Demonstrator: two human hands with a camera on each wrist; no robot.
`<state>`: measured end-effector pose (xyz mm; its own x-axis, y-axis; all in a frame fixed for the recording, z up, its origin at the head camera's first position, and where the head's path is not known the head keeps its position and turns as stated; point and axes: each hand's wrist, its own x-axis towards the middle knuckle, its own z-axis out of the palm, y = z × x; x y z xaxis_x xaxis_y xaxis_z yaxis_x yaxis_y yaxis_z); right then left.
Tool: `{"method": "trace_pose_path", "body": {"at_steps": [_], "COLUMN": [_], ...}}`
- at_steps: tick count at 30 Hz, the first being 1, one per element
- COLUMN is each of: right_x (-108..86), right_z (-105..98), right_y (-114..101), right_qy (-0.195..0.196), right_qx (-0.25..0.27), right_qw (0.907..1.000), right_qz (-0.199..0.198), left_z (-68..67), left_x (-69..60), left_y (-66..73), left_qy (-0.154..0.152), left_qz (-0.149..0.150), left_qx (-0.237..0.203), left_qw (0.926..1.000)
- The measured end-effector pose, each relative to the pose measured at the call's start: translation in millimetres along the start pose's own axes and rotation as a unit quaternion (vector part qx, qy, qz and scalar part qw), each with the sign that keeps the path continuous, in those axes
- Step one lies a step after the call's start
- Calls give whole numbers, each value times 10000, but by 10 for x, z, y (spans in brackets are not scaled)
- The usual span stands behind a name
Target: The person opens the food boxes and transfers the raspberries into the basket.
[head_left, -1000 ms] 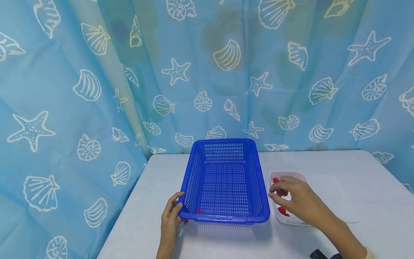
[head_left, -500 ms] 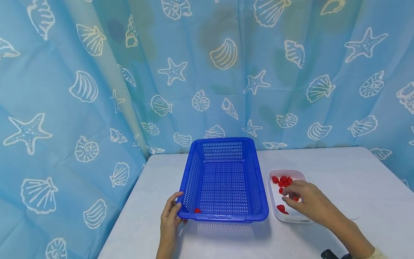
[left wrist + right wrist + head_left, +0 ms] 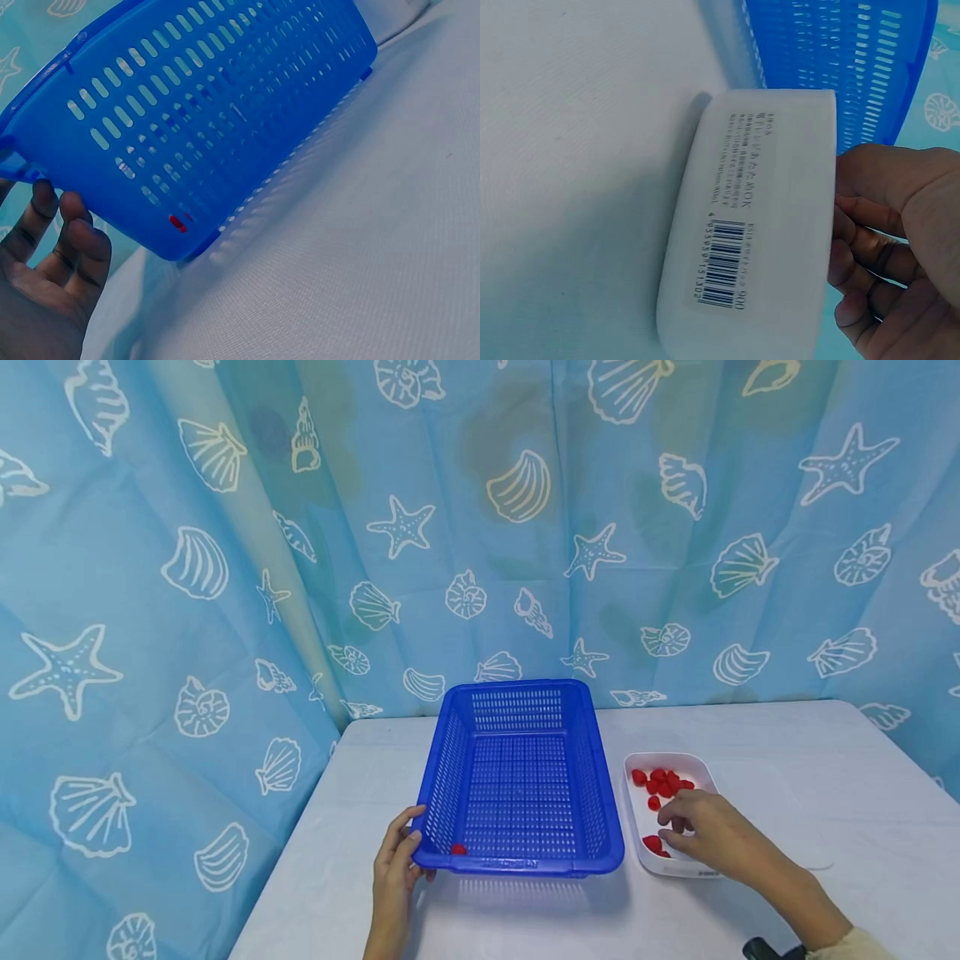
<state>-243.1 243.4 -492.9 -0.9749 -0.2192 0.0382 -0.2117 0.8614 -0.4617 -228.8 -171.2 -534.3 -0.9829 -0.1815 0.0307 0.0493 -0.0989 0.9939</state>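
A blue perforated basket (image 3: 521,865) stands on the table, one red piece (image 3: 458,849) inside its near left corner. My left hand (image 3: 392,881) grips that corner, thumb in front and fingers at the side; the left wrist view shows this hand (image 3: 52,262) against the basket (image 3: 150,187). Several red pieces (image 3: 664,787) lie in a white container (image 3: 633,810) to the right. Over its right part is my right hand (image 3: 716,835), fingers bent, a gap between thumb and forefinger. In the right wrist view the container's wall (image 3: 765,225) hides the fingertips of this hand (image 3: 900,247).
A thin, nearly transparent lid (image 3: 772,802) lies right of the container on the white tablecloth (image 3: 525,927). Behind the table hangs a blue curtain (image 3: 465,527) with shell and starfish prints. A dark object (image 3: 761,948) shows beside the right forearm.
My right hand has shifted right and slightly nearer over the container, uncovering more red pieces. The left hand stays on the basket corner. The head view has shifted slightly.
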Motion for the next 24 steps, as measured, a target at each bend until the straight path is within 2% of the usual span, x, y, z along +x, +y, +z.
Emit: {"method": "trace_pose_path", "body": {"at_steps": [12,24], "right_x": [61,93], "right_z": [64,126], "right_y": [29,62], "right_qy": [-307,-472], "right_qx": [-78,-27], "right_qw": [9995,9989], "right_qz": [-16,63], "left_z": [2,14], "left_x": [14,5], "left_y": [-26,-6], "left_qy": [14,40], "left_qz": [42,-1], "left_qx": [-167,-108], "left_qw": [9999,9999]}}
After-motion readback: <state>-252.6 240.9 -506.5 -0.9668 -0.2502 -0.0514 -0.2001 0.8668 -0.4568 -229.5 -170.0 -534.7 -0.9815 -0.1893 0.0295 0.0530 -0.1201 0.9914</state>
